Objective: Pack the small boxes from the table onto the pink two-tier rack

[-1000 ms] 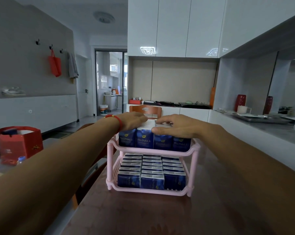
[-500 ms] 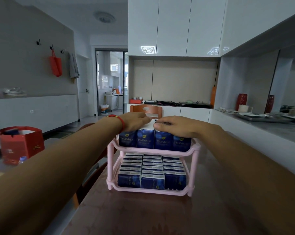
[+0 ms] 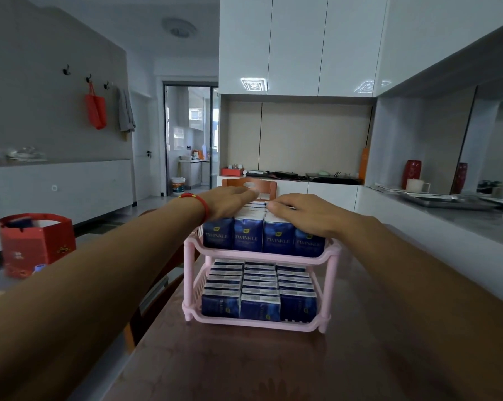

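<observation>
A dark brown tabletop point(image 3: 273, 366) runs away from the camera, and no loose boxes show on the part of it in view. Near its middle stands the pink two-tier rack point(image 3: 332, 256). Its lower tier is filled with three columns of blue boxes point(image 3: 260, 306) lying in rows from near to far. The upper tier carries a row of upright blue boxes point(image 3: 246, 235) across its near edge, with more rows behind them.

Both hands lie palm-down on the tops of the upper boxes. The left hand point(image 3: 230, 202), with a red bracelet point(image 3: 199, 202) at the wrist, covers the left side; the right hand point(image 3: 305, 211) covers the right side. Each grip is flat and spread, closed on nothing, only pressing. The fingertips point(image 3: 272, 204) nearly meet over the far middle rows, directly beneath them, so any squaring-up push would run along the rack's near-to-far axis; both hands are equally near.

Against half a second earlier, the hands sit in almost the same place, the left reaching slightly farther back. Packing looks essentially complete.
</observation>
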A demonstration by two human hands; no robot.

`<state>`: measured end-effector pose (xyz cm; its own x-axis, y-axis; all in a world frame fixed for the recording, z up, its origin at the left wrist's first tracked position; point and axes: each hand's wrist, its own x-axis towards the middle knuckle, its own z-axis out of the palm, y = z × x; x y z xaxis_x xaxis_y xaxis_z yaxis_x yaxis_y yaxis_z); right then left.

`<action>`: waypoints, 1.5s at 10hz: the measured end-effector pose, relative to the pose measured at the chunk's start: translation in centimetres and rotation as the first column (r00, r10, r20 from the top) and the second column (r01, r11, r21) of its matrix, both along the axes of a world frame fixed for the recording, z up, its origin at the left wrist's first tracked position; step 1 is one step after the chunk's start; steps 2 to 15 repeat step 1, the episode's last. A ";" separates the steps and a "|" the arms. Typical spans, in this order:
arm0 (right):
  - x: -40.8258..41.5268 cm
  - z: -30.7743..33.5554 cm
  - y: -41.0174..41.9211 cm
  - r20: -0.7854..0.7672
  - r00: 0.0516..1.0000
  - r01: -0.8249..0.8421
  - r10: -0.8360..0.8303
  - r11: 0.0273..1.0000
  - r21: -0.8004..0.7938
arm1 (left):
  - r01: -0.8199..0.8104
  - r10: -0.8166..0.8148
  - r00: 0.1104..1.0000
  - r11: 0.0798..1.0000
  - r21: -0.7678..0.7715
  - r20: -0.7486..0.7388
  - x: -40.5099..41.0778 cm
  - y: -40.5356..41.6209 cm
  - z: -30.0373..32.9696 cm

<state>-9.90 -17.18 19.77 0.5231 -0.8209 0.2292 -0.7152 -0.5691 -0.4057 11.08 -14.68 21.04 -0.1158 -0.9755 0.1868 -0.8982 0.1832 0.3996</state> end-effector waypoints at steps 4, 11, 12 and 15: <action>-0.4 0.2 0.0 0.021 0.999 0.041 -0.041 0.999 -0.035 | -0.026 0.022 0.995 0.999 -0.043 -0.098 0.1 0.3 0.2; -0.4 0.2 0.0 0.021 0.999 0.041 -0.041 0.999 -0.035 | -0.026 0.022 0.995 0.999 -0.043 -0.098 0.1 0.3 0.2; -0.4 0.2 0.0 0.021 0.999 0.041 -0.041 0.999 -0.035 | -0.026 0.022 0.995 0.999 -0.043 -0.098 0.1 0.3 0.2; -0.4 0.2 0.0 0.021 0.999 0.041 -0.041 0.999 -0.035 | -0.026 0.022 0.995 0.999 -0.043 -0.098 0.1 0.3 0.2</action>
